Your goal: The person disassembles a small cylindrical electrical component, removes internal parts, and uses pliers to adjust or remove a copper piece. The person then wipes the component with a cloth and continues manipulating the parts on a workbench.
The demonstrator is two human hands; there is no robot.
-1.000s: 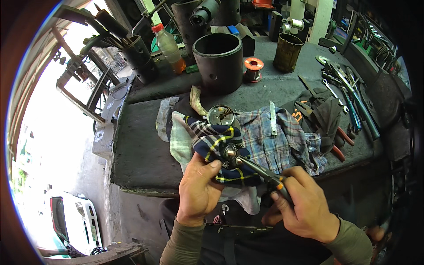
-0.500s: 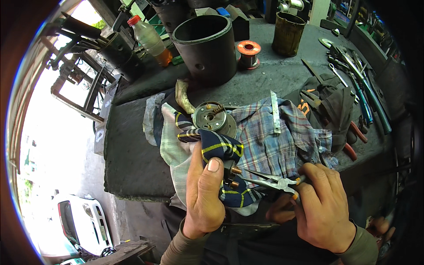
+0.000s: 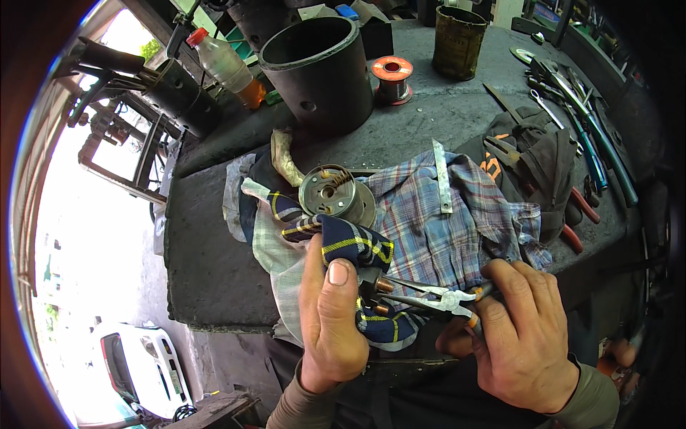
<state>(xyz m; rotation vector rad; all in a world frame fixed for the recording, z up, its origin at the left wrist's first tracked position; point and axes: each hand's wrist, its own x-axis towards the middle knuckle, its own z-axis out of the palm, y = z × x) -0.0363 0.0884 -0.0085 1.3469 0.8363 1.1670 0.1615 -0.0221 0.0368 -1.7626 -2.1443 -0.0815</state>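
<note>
My left hand (image 3: 332, 322) is closed around a dark part (image 3: 369, 280) and a navy plaid cloth (image 3: 357, 239) bunched about it. Out of the part's right side stick copper-coloured threaded studs (image 3: 384, 285). In my right hand (image 3: 525, 332) is a pair of long-nose pliers (image 3: 449, 300), its jaws spread and pointing left. The jaw tips reach the studs; whether they touch is too small to tell. Just beyond my left hand, a round metal housing (image 3: 329, 194) with a coil spring on its face rests on cloth.
A blue-red plaid cloth (image 3: 414, 189) bears a flat metal strip (image 3: 441, 179). Behind stand a wide black cylinder (image 3: 314, 86), a solder-like wire spool (image 3: 392, 80), a rusty can (image 3: 459, 46) and a bottle (image 3: 225, 68). Wrenches and other tools (image 3: 586, 136) lie at the right.
The pliers have moved left, bringing their jaw tips up to the studs. My left hand keeps its hold on the part and cloth. The whole view has shifted slightly.
</note>
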